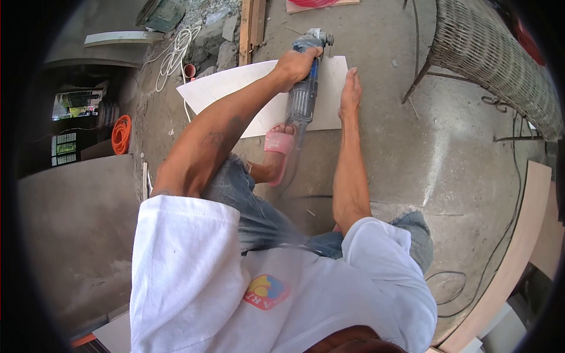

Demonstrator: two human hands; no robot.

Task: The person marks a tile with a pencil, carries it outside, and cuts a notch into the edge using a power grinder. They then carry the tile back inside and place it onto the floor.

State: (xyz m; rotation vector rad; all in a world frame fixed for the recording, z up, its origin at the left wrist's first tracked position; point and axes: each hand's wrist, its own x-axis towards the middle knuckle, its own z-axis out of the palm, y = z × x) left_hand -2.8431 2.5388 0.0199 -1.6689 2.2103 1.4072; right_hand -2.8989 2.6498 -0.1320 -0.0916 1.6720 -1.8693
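My left hand (295, 66) is wrapped round the body of a blue and grey angle grinder (303, 97). Its metal head points away from me, above a white tile or panel (235, 88) lying on the floor. At the right edge of that panel, my right hand (351, 95) is stretched out flat with its fingers together, palm turned toward the panel. A foot in a pink slide sandal (279, 143) rests at the panel's near edge, just left of the grinder's tail.
A wicker chair (494, 59) with metal legs stands at right. White cord (176, 56) lies coiled near rubble and a wooden plank (252, 29). An orange hose coil (121, 135) is at left. Dark cable (500, 244) runs along curved boards (521, 253). White dust (436, 159) streaks the concrete.
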